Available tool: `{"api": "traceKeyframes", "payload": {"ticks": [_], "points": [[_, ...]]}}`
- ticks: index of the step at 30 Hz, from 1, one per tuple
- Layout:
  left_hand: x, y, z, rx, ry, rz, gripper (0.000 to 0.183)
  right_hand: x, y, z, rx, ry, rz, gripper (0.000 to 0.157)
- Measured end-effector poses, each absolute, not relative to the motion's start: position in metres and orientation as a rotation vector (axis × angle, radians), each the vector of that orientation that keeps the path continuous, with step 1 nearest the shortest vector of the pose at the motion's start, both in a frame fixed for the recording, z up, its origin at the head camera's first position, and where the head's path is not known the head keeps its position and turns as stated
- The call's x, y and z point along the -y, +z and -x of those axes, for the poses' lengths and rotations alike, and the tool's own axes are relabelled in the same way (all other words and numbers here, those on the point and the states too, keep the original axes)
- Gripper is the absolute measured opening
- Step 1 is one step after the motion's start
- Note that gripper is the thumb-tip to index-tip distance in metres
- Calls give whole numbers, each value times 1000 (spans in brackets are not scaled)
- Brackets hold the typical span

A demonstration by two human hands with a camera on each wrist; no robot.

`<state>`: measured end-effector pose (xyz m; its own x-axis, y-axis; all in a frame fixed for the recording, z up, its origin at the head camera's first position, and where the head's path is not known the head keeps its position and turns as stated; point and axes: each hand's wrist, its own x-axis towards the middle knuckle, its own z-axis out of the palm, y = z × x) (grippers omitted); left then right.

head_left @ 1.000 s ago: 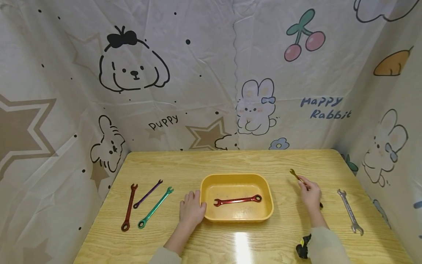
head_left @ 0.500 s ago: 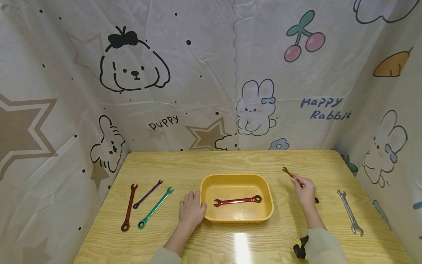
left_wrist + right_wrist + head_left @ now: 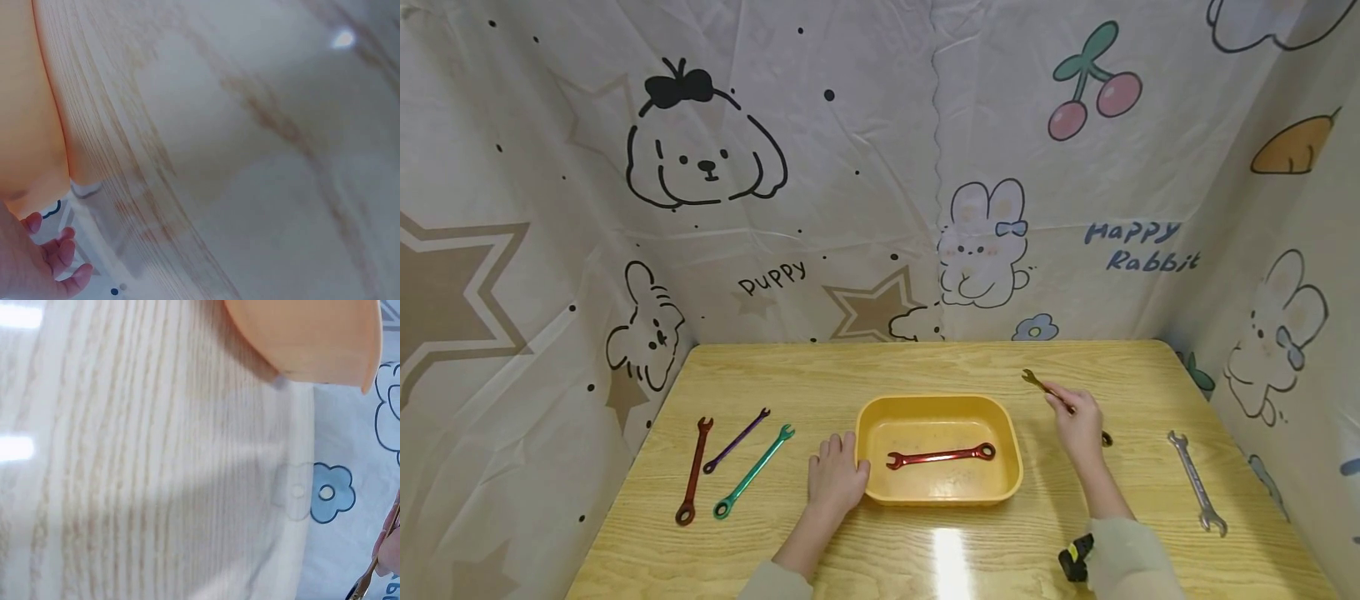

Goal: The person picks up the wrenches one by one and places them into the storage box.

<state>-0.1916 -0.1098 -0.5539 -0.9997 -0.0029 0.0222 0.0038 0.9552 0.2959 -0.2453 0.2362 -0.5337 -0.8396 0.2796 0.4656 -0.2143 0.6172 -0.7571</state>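
My right hand (image 3: 1078, 422) grips a gold-coloured combination wrench (image 3: 1036, 381) by the middle, above the table to the right of a yellow plastic tub. Its open-jaw end points up and left; the dark ring end shows behind the hand. In the right wrist view, part of the wrench (image 3: 369, 578) appears at the lower right edge. My left hand (image 3: 837, 479) rests against the left side of the tub (image 3: 940, 498), thumb at the rim and fingers loosely bent in the left wrist view. Inside the tub lies a red wrench (image 3: 938, 456).
To the left on the table lie a dark red wrench (image 3: 695, 471), a purple wrench (image 3: 736, 442) and a green wrench (image 3: 754, 472). A silver wrench (image 3: 1197, 482) lies at the right. A black and yellow object (image 3: 1076, 558) is beside the right sleeve. Patterned cloth (image 3: 850, 167) surrounds the table.
My right hand has moved left with the gold wrench, closer to the tub. The left hand, the tub and the other wrenches have stayed put.
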Motion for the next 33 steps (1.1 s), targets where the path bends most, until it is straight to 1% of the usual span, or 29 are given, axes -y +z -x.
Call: {"api": "traceKeyframes", "payload": {"ticks": [11, 33], "points": [[110, -553, 192, 3083, -473, 1, 37, -214, -522, 250, 2257, 1183, -103, 20], [110, -552, 191, 3078, -489, 3, 37, -167, -518, 254, 2222, 1126, -341, 19]]}}
